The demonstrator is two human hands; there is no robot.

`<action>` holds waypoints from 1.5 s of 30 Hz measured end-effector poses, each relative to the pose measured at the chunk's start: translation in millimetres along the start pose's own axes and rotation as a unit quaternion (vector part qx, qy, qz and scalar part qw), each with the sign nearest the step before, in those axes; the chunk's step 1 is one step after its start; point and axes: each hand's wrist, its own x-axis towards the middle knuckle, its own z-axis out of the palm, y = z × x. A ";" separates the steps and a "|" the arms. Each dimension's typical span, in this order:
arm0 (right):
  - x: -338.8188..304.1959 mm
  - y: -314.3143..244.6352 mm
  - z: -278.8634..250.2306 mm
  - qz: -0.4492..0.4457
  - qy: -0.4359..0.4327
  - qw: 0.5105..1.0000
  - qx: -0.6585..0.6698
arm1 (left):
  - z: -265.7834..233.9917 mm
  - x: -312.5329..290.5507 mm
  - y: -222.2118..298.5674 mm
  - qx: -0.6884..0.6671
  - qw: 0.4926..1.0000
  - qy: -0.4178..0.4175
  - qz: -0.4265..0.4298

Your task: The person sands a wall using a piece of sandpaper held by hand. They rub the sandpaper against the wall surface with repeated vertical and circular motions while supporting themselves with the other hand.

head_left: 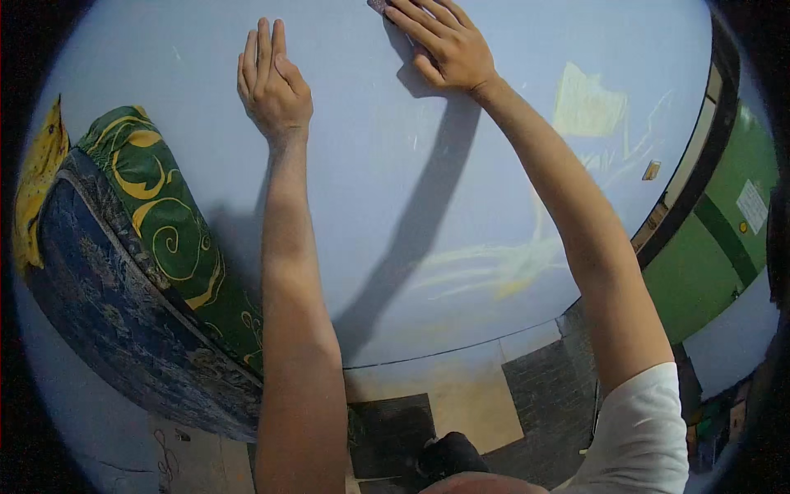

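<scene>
My left hand (277, 86) lies against the pale blue wall (362, 189) with its fingers stretched upward and nothing in it. Farther right and higher, my right hand (448, 45) presses a small dark, speckled piece (378, 5) to the wall beneath its fingertips. Only a corner of that piece shows at the top edge, so its kind is unclear. Right of my right forearm, a pale yellow patch (586, 103) marks the wall, and yellowish streaks (485, 263) run lower down.
A dark blue patterned mattress (123, 288) and a green cushion with yellow swirls (169, 214) stand at the left, beside yellow cloth (41, 189). On the right are a dark door frame (695, 156) and a green door (716, 263). Checkered floor tiles (473, 403) lie below.
</scene>
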 end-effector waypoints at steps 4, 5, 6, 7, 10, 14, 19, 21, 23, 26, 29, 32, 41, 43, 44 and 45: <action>-2.9 0.4 -3.4 0.001 -0.007 1.000 -0.009 | 0.2 0.3 6.6 -0.006 1.000 -0.002 -0.005; -2.9 -0.3 -4.1 0.003 -0.008 1.000 -0.009 | 0.4 0.3 6.7 -0.004 1.000 -0.002 -0.006; -3.2 -1.0 -4.7 0.006 -0.010 1.000 -0.010 | 0.2 -0.3 6.8 -0.002 1.000 -0.002 -0.007; -4.1 -0.7 -4.8 0.007 -0.012 1.000 -0.010 | -0.7 -0.5 7.6 0.000 1.000 -0.002 -0.009; -2.0 0.6 -1.2 -0.001 0.000 1.000 -0.022 | -1.3 1.8 7.1 0.004 1.000 0.001 -0.002; -2.9 -2.9 -2.9 0.006 -0.010 1.000 -0.024 | -2.1 0.1 7.0 0.007 1.000 0.001 -0.002; -4.5 -0.1 -4.5 0.018 -0.009 1.000 -0.021 | -1.7 2.0 10.8 0.005 1.000 0.004 -0.002; -2.5 -6.1 -5.8 -0.005 -0.021 1.000 0.001 | -2.5 1.0 9.5 0.002 1.000 0.007 -0.001; -1.7 -6.1 -7.2 0.004 -0.026 0.999 0.038 | -4.6 1.9 11.2 0.003 1.000 0.007 -0.001; 1.0 -6.8 -10.2 0.100 0.040 0.994 0.013 | -4.6 2.4 9.8 0.012 1.000 -0.017 -0.016; -3.6 -11.1 -7.4 0.051 0.031 0.997 -0.040 | -5.2 2.9 7.5 0.012 1.000 -0.012 0.001; -8.9 -3.8 -3.0 0.035 0.032 0.997 -0.067 | -3.7 1.0 13.2 -0.004 1.000 -0.016 -0.021; -4.0 -8.6 -9.2 0.040 0.014 0.996 -0.075 | -8.6 2.7 14.8 0.014 0.999 -0.032 -0.033; -2.4 -7.6 -8.7 0.036 0.018 0.996 -0.081 | -7.7 3.3 15.9 0.013 0.999 -0.033 -0.038; 0.1 -8.4 -7.8 0.040 0.021 0.996 -0.072 | -9.3 4.7 12.9 0.016 0.999 -0.033 -0.033; 1.8 -9.9 -7.2 0.043 0.024 0.997 -0.062 | -10.7 6.3 9.9 0.018 0.999 -0.034 -0.028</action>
